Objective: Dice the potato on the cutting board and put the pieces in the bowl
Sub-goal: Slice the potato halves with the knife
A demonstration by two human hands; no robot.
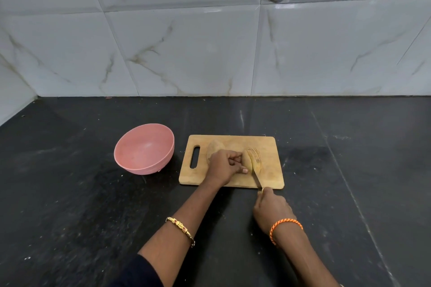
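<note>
You are slicing the potato half point(246, 160) on the cutting board point(268, 144): your left hand point(225, 163) is pinching it steady, your right hand point(271, 208) is gripping the knife point(256, 176). Next, crosswise cuts into dice; the bowl point(144, 148) is sitting empty, left of the board.
</note>
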